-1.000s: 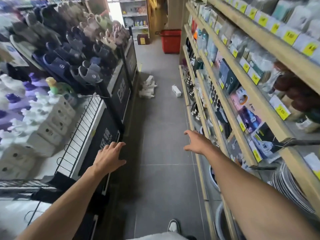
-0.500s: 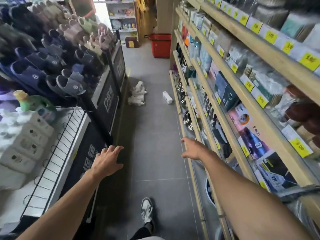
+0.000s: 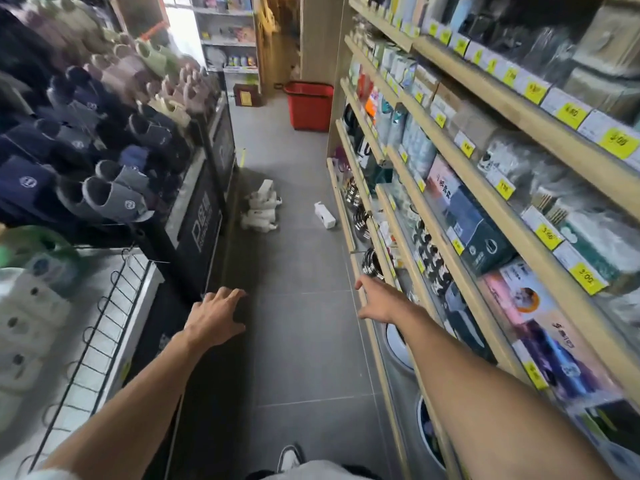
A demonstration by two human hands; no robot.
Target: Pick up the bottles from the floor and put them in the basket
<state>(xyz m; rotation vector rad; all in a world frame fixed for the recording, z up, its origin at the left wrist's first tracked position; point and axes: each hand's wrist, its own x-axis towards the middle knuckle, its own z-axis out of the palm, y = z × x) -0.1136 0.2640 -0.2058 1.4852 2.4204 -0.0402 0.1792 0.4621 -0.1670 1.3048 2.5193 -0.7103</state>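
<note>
A heap of white bottles [image 3: 261,211] lies on the grey floor against the left display's base, well ahead of me. One more white bottle [image 3: 324,215] lies alone by the right shelf's foot. A red basket [image 3: 309,105] stands on the floor at the aisle's far end. My left hand [image 3: 216,315] and my right hand [image 3: 375,301] both reach forward in the air, fingers loosely spread and holding nothing, far short of the bottles.
The aisle is narrow. A slipper rack [image 3: 104,133] and a wire-edged display [image 3: 114,306] line the left; wooden shelves [image 3: 460,209] with boxed goods and yellow price tags line the right. My shoe [image 3: 289,457] shows at the bottom. A brown box [image 3: 246,95] sits beside the basket.
I have walked forward along the aisle; the bottles and basket look nearer. Both hands stay extended and empty.
</note>
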